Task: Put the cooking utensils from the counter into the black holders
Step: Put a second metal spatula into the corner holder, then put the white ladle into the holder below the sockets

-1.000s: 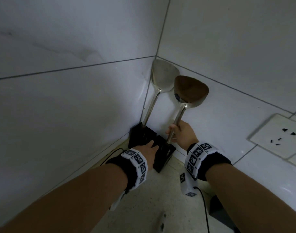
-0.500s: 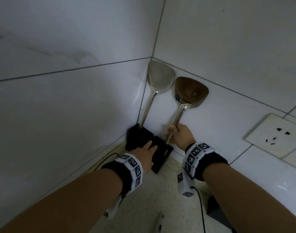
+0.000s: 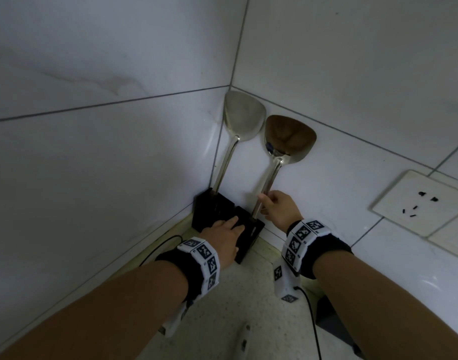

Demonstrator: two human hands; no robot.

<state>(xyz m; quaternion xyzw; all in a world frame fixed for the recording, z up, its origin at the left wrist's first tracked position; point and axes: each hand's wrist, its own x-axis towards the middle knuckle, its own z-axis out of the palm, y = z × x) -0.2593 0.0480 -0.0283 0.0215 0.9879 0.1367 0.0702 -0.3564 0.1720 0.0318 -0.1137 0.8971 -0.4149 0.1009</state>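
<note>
Two black holders stand in the tiled corner: the far holder (image 3: 209,207) and the near holder (image 3: 251,229). A steel spatula (image 3: 242,118) stands upright in the far holder, its blade against the wall. A second steel spatula (image 3: 287,139) with a brownish reflecting blade stands in the near holder. My right hand (image 3: 277,207) pinches the lower shaft of this second spatula just above the holder. My left hand (image 3: 222,236) lies flat on top of the near holder, fingers spread, holding nothing.
White tiled walls close in on the left and behind. A wall socket (image 3: 420,201) sits at the right. A black cable (image 3: 309,315) and a small tagged white block (image 3: 283,281) lie on the speckled counter (image 3: 222,320). A dark object (image 3: 331,318) sits at lower right.
The second spatula has sunk a little deeper into the near holder, and my right hand has loosened to a fingertip pinch. My left hand stays on the holder.
</note>
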